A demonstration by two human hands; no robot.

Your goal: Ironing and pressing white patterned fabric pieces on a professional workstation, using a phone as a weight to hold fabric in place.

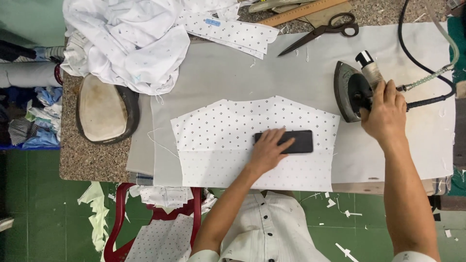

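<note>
Cloth piece at centre: white, dotted with small dark diamonds; its folded lower band showed the pattern fainter. Block lying on it: plain black. Iron at 3 o'clock: dark grey body, black handle, black cord. Scissors at 1 o'clock: black. Ruler at 12 o'clock: tan wood. Pad at 9 o'clock: cream top, dark rim. Heap of cloth at 11 o'clock: white, same dark specks. Ironing cover: pale grey. Table edge: speckled brown. Floor: green. Stool at 7 o'clock: red. Shirt at 6 o'clock: white, dark buttons.
</note>
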